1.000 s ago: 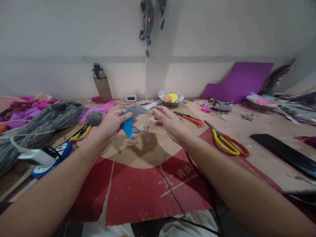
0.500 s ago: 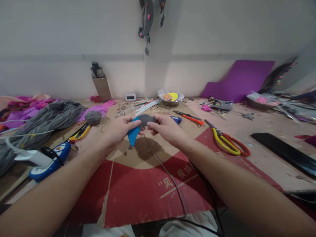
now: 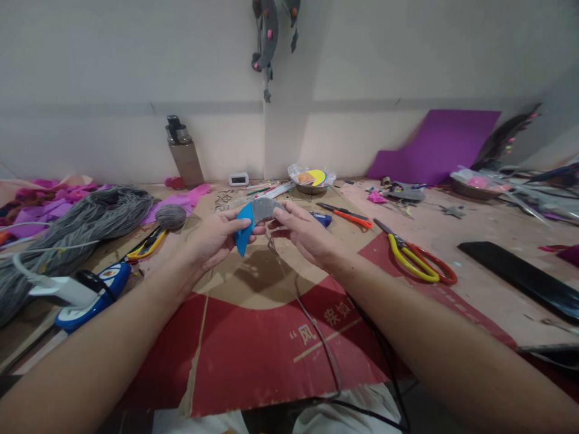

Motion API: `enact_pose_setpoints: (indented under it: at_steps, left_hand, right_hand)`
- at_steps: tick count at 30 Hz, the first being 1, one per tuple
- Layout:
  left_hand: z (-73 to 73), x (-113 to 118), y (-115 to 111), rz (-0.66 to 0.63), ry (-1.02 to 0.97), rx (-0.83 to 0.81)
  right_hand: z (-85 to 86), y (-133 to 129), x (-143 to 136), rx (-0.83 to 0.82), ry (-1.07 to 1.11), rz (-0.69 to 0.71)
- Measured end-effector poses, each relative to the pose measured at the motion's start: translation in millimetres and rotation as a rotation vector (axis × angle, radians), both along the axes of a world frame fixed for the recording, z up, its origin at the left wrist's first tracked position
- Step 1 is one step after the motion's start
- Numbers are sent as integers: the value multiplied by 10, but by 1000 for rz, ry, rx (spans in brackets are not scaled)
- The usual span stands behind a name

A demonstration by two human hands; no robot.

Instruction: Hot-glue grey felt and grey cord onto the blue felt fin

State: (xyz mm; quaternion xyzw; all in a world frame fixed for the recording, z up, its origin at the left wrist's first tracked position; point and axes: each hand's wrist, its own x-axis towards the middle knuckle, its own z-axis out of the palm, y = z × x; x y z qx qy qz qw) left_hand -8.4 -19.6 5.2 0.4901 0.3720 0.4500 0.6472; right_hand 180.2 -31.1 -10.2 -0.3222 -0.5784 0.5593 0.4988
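Observation:
A curved piece, blue at its left end and wrapped in grey yarn further right, is held above the cardboard. My left hand (image 3: 219,235) pinches the blue part (image 3: 244,229) between thumb and fingers. The fingers of my right hand (image 3: 303,232) are closed on the right end of the grey wrapped part (image 3: 265,210). From beneath my right fingers a grey yarn strand (image 3: 312,319) hangs down and runs over the red area to the front edge.
Yellow-and-red scissors (image 3: 416,259), an orange-handled tool (image 3: 353,217) and a black case (image 3: 520,277) lie right. Left are a yellow cutter (image 3: 147,246), yarn ball (image 3: 170,216), grey skein (image 3: 108,211) and blue power strip (image 3: 97,298). A bottle (image 3: 184,160) stands behind.
The curved piece has tilted, showing more of its grey face, and its blue tip has risen slightly. The fingers of my right hand have shifted, and the yarn below them now looks looped.

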Motion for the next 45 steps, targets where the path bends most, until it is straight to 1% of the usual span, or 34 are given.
enact_pose_setpoints:
  at_steps: [2, 5, 7, 10, 13, 16, 19, 21, 23, 25, 27, 30, 31, 32, 33, 35, 36, 37, 38, 39, 42, 44, 45]
  left_hand:
    - [12, -41, 50, 62, -44, 5]
    - [28, -95, 124, 162, -111, 22]
    - [29, -120, 173, 253, -158, 16]
    - [18, -173, 254, 451, -216, -6]
    - [38, -292, 340, 637, -261, 2]
    - [109, -444, 404, 719, -297, 70]
    - [181, -507, 411, 747, -337, 137]
    - [201, -468, 380, 691, -328, 127]
    - [201, -395, 340, 621, -302, 108]
    - [196, -337, 312, 586, -289, 110]
    - [201, -328, 305, 594, -296, 137]
    - [226, -373, 316, 611, -287, 163]
    - [231, -385, 318, 609, -277, 158]
    - [231, -386, 315, 589, -261, 144]
    - [222, -374, 307, 556, -240, 127]
    - [179, -313, 279, 473, -194, 104]
    - [144, -269, 259, 433, -170, 101]
    - [104, -220, 235, 402, -149, 102]
    - [61, -169, 209, 374, -125, 104]
    - [19, -121, 179, 340, -95, 103]
    - [-66, -6, 72, 191, -2, 106]
    - [-76, 46, -5, 73, 41, 126]
    - [-69, 66, -40, 28, 57, 136]
  right_hand:
    - [-2, -22, -9, -5, -7, 80]
    - [11, -60, 1, -61, -49, 247]
    - [50, -77, 36, -74, -90, 313]
    - [167, -92, 129, -60, -153, 355]
    - [303, -103, 243, -35, -259, 391]
    - [377, -92, 337, -18, -460, 412]
    - [362, -54, 380, -3, -699, 391]
    - [330, -26, 381, 25, -779, 358]
    - [310, -9, 377, 63, -800, 328]
    - [316, -8, 386, 107, -830, 334]
    - [338, -15, 419, 143, -891, 388]
    - [355, -15, 488, 179, -983, 516]
    - [348, -8, 504, 202, -1001, 511]
    - [334, 3, 513, 239, -1007, 456]
    - [314, 18, 513, 286, -992, 341]
    - [267, 49, 482, 366, -896, 6]
    - [244, 63, 452, 376, -833, -145]
    - [223, 74, 416, 371, -768, -265]
    - [205, 81, 374, 352, -704, -344]
    - [190, 84, 329, 328, -643, -390]
    - [147, 73, 202, 281, -444, -447]
    - [116, 60, 142, 260, -348, -433]
    - [99, 56, 122, 236, -322, -385]
